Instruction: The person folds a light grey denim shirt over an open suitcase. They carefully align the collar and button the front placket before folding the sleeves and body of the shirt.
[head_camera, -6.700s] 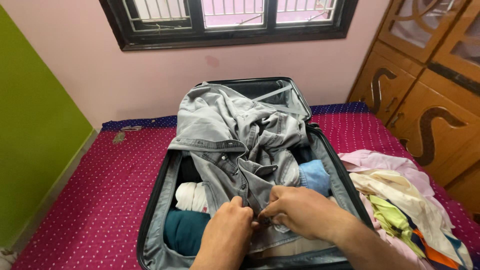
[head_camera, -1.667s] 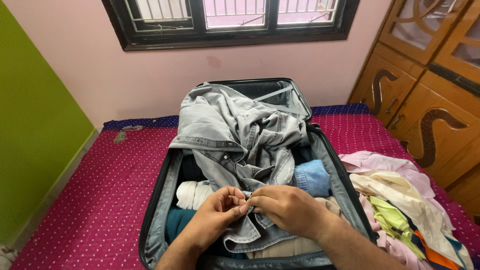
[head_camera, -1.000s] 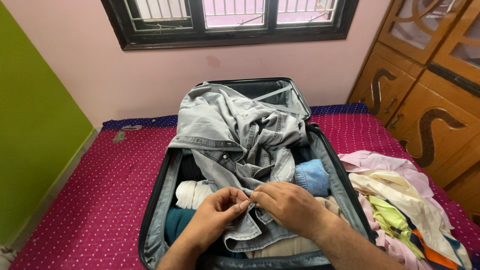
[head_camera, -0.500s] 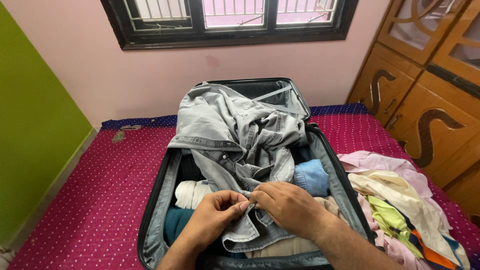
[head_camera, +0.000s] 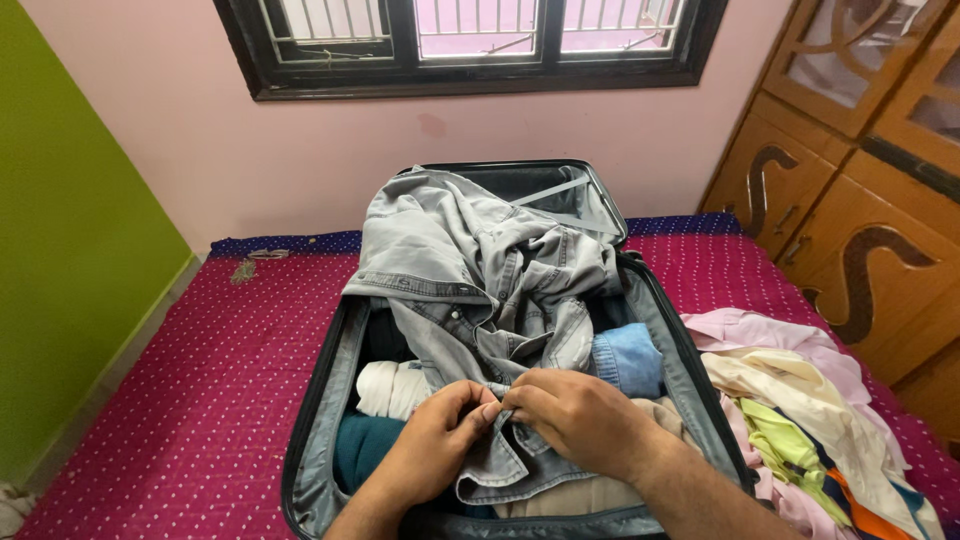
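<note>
1. Grey denim shirt (head_camera: 470, 275): lies crumpled across the open suitcase (head_camera: 312, 440), its collar end draped up toward the raised lid (head_camera: 560, 190) and its lower front edge gathered near the front of the case.
2. Left hand (head_camera: 435, 440): fingers curled in, thumb and forefinger pinched on the shirt's front edge; fingertips meet those of the other hand.
3. Right hand (head_camera: 575, 420): fingers bent and closed narrowly on the same edge of denim, just beside the left; the forearm crosses the near right corner of the case.
4. Packed clothes beneath the shirt: a white roll (head_camera: 390, 388) and a teal piece (head_camera: 365, 445) on the left, a light blue roll (head_camera: 628, 358) on the right, a beige piece (head_camera: 570, 492) at the front.
5. Suitcase: dark shell with a grey lining, resting on the bed (head_camera: 200, 390), whose magenta cover has small white dots.
6. Pile of loose clothes (head_camera: 800, 410): pink, cream, lime and striped, on the bed just right of the case.
7. Surroundings: pink wall with a dark-framed window (head_camera: 470, 45), green wall (head_camera: 70, 250) at left, carved wooden wardrobe (head_camera: 850, 180) at right.
</note>
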